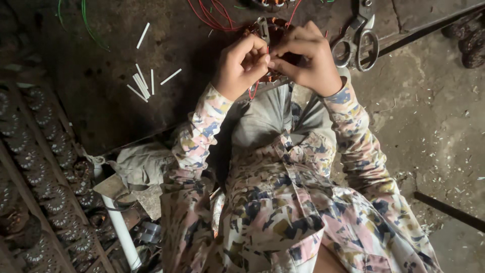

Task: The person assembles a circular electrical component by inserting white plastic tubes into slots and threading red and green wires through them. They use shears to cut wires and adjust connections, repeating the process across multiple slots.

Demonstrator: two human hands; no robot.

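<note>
Both hands, left hand (240, 65) and right hand (305, 58), pinch a red wire (254, 90) between their touching fingertips; scissors (359, 35) lie nearby.

The left grip (241, 63) and the right grip (305, 58) meet fingertip to fingertip on the wire (254, 90), over the wound part (273, 30) on the counter (101, 101). The scissors (359, 38) lie just right of the right grip. The short tubes (142, 83) lie well left of the left grip. The loose wires (212, 15) lie behind both grips. Rows of wound parts (45, 167) stand far left, nearer the person.
</note>
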